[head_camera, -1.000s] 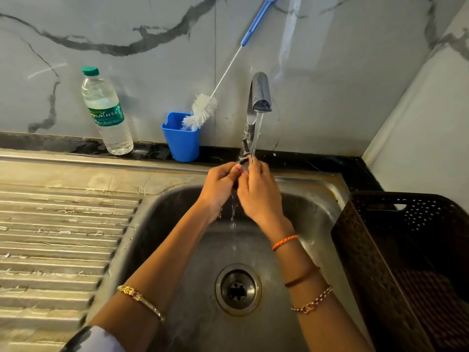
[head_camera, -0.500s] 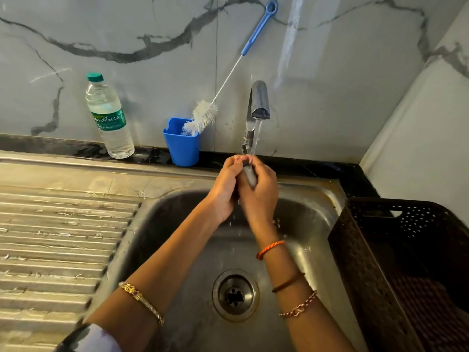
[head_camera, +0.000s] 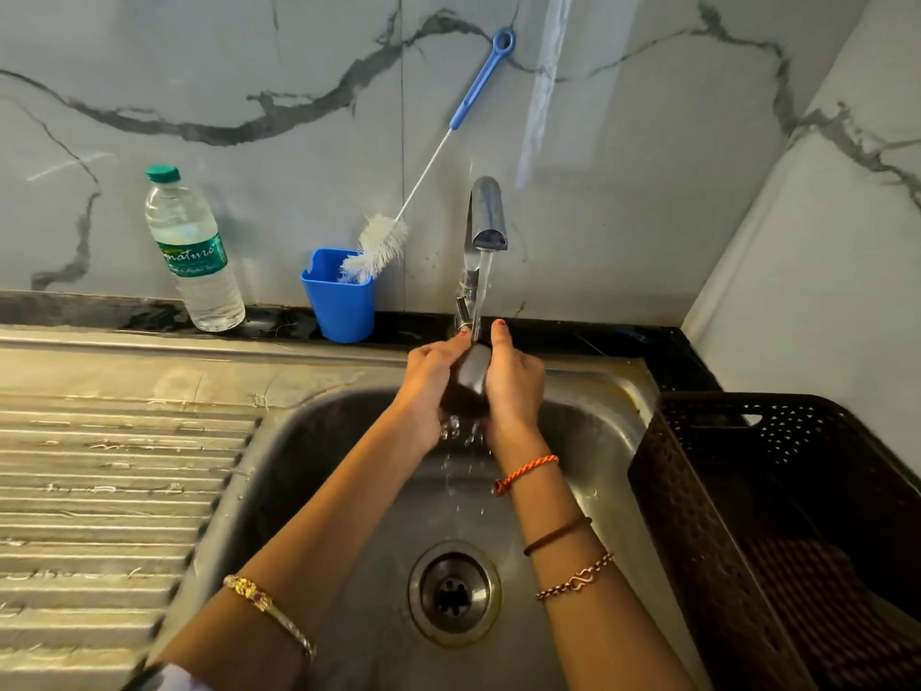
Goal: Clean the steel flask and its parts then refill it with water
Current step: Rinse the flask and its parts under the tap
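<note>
A small dark flask part, steel-topped and wet, sits under the running tap above the steel sink. My left hand grips it from the left and my right hand grips it from the right, fingers curled round it. Water streams onto the part and drips off below into the basin. Most of the part is hidden between my palms. The flask body is not in view.
A blue cup holding a long-handled bottle brush stands behind the sink, left of the tap. A plastic water bottle stands further left. A ribbed drainboard lies left; a dark perforated basket right. The drain is below my wrists.
My hands have turned the part under the stream, so more of its dark body shows between them. More water falls off below. The view has tilted slightly.
</note>
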